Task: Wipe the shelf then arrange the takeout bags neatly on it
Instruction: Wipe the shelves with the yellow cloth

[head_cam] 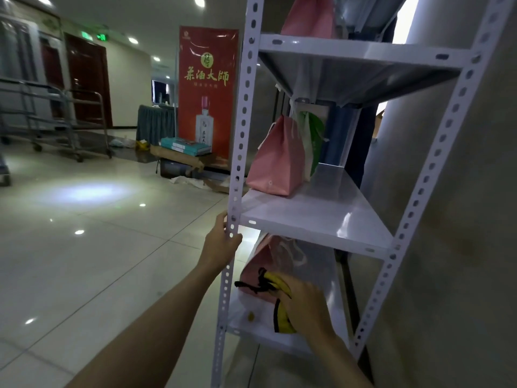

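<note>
White metal rack (316, 219): perforated uprights, smooth glossy shelves, seen from the head view at a tilt.
Left hand (221, 242): fingers wrapped round the rack's front-left upright, just below the middle shelf edge.
Right hand (306, 303): reaching into the lowest shelf, fingers curled on a yellow and black cloth (279, 292) bunched against the bags there.
Lower pink bag (260, 264): soft fabric, leaning at the left of the bottom shelf, partly behind the cloth; a white bag (257, 312) lies in front of it.
Middle pink bag (275, 161): upright at the far left of the middle shelf, boxy with a pinched top.
Green and white bag (310, 135): pressed just behind the middle pink bag.
Top pink bag (310, 18): on the upper shelf, mostly cut off.
Red banner (207, 93): standing left of the rack, bottle printed on it.
Boxes (184, 147): stacked on cardboard at the banner's foot.
Trolley (56, 119): steel frame, far left of the rack on shiny tile.
Grey wall (461, 219): tight against the rack's right side.
</note>
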